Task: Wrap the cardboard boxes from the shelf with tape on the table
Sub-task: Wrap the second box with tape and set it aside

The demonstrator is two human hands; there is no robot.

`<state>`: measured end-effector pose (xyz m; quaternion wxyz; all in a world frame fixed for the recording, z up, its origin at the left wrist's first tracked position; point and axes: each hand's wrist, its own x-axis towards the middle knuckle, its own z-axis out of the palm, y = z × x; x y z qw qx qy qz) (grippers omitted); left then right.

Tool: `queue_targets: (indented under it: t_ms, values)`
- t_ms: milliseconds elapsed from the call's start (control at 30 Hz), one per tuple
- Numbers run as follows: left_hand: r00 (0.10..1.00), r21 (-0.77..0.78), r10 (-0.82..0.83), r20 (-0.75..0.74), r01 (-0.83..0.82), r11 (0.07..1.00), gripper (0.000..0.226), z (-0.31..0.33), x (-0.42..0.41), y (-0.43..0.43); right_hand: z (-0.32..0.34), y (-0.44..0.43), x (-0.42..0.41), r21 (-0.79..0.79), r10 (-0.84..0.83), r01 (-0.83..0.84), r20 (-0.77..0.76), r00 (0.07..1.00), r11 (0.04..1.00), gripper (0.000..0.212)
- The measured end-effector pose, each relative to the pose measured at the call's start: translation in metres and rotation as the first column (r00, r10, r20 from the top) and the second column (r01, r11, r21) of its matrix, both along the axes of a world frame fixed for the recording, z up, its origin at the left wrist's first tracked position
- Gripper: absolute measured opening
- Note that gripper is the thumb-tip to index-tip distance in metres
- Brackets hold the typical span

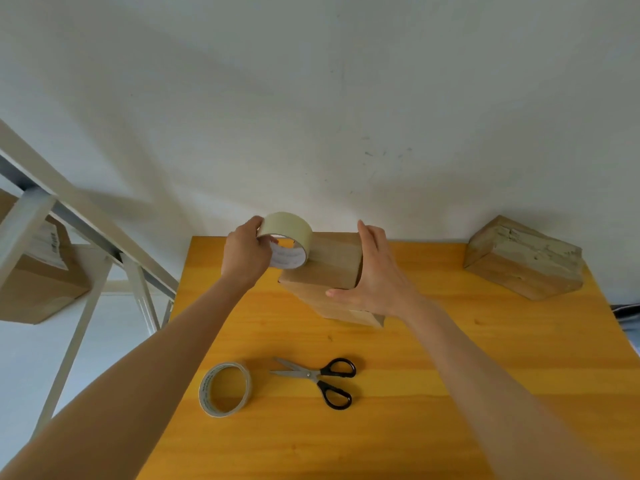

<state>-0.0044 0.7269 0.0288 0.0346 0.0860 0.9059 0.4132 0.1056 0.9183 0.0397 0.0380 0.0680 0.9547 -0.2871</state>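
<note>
Left grip [246, 252] clamped round tape roll [291, 233]; right grip [372, 271] spread, straight-fingered, flat against cardboard box [332, 265].

Soft even daylight, faint shadows on wall [311, 98]; wide-angle bending at edges, slight blur

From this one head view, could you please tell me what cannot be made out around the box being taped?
All in the head view:
- Tape's free end: hidden behind the held tape roll and left hand.
- Right side of the cardboard box: covered by the right hand.
- Shelf box: cut off by the left edge and shelf bars; its label is blurred.
</note>
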Motion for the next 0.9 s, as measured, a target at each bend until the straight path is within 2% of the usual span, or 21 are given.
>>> queue_targets:
  t_ms: [133, 267, 500, 900]
  values:
    - [0.985, -0.077, -0.089, -0.146, 0.078, 0.994, 0.031, 0.019, -0.006, 0.007, 0.001, 0.008, 0.004, 0.006, -0.003, 0.003, 0.011, 1.000, 1.000, 0.125]
    - [0.941, -0.356, -0.234, -0.245, 0.138, 0.924, 0.043, 0.020, -0.015, -0.007, -0.001, 0.025, 0.011, 0.003, -0.031, 0.031, 0.026, 0.999, 1.000, 0.126]
    - [0.920, -0.590, -0.346, -0.184, 0.178, 0.788, 0.038, 0.015, -0.013, -0.005, -0.003, 0.037, 0.020, -0.029, -0.012, 0.013, 0.034, 0.999, 1.000, 0.124]
    - [0.908, -0.678, -0.403, -0.113, 0.225, 0.700, 0.041, -0.006, -0.004, 0.007, -0.007, 0.054, 0.035, -0.073, -0.026, 0.030, 0.049, 0.998, 0.997, 0.124]
